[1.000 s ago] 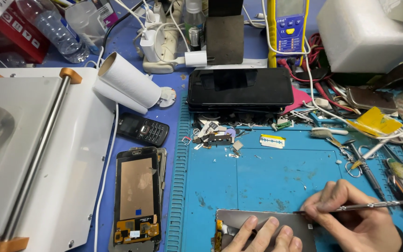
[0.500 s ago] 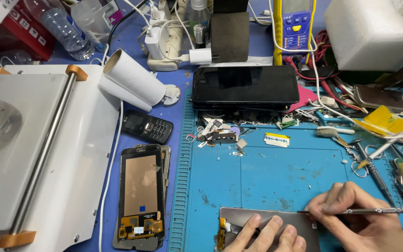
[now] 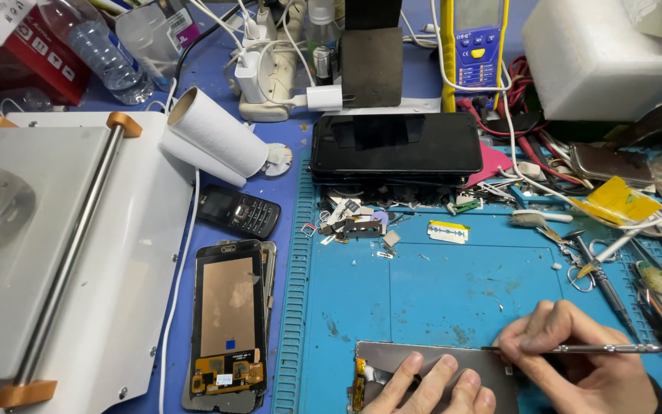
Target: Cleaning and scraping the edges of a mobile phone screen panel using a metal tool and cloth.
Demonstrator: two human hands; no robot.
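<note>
Since the earlier frame both hands sit slightly higher in view. The left hand (image 3: 430, 387) presses flat on one grey phone panel (image 3: 434, 368) on the blue mat (image 3: 423, 291); the right hand (image 3: 576, 360) pinches one metal tool (image 3: 599, 349). Farther: one opened phone (image 3: 227, 322), one keypad phone (image 3: 237, 211), one black phone (image 3: 396, 146).

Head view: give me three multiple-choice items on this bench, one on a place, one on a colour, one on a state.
1. Where does the small black keypad phone lie?
A. left of the blue mat
B. on the blue mat
C. on the white box

2. What colour is the ridged silicone work mat?
A. red
B. blue
C. grey

3. What does the right hand hold?
A. nothing
B. a roll of paper
C. thin metal tweezers

Key: 1 A, it lies off the mat's left edge, below the white paper roll. 2 B, its bare surface is blue. 3 C, the fingers pinch them while the left hand presses the grey phone panel.
</note>
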